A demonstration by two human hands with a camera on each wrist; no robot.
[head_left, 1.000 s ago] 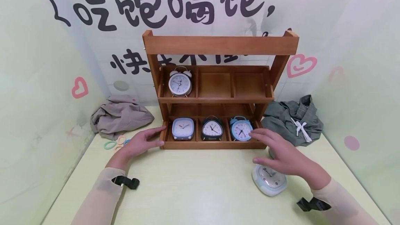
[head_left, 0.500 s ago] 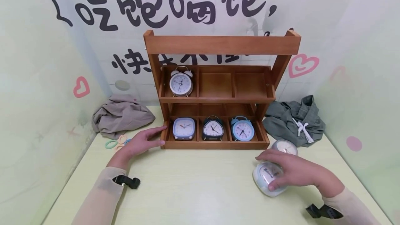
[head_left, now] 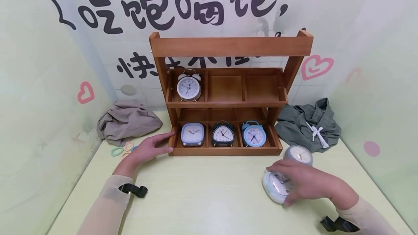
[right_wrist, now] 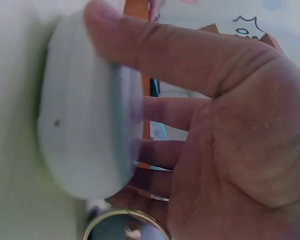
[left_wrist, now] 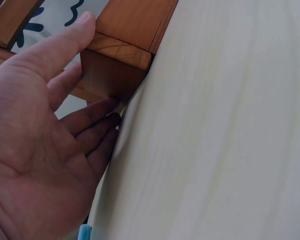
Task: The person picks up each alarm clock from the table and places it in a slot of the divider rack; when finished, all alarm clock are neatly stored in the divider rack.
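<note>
My right hand point(head_left: 311, 180) grips a white and pale blue alarm clock point(head_left: 273, 188) on the right of the table, thumb at its near edge and fingers at its far side. Its pale side point(right_wrist: 77, 115) shows between thumb and fingers in the right wrist view. Part of its dial is covered by the hand. Just behind lies a round silvery clock point(head_left: 298, 153), partly hidden. My left hand point(head_left: 148, 151) rests against the left end of a brown wooden two-tier shelf point(head_left: 228, 151), thumb at the front corner point(left_wrist: 122, 50) and fingers along the end.
The lower tier holds a blue square clock point(head_left: 192, 134), a black triangular clock point(head_left: 223, 134) and a blue twin-bell clock point(head_left: 254, 135). A white twin-bell clock point(head_left: 189, 87) stands upper left. Grey-brown cloth point(head_left: 128, 122), dark green cloth point(head_left: 303, 124) and colourful scissors-like handles point(head_left: 117, 151) flank the shelf.
My right hand has left the blue twin-bell clock, moved down and right and taken hold of the white and pale blue clock, which has shifted slightly. The left hand keeps its place.
</note>
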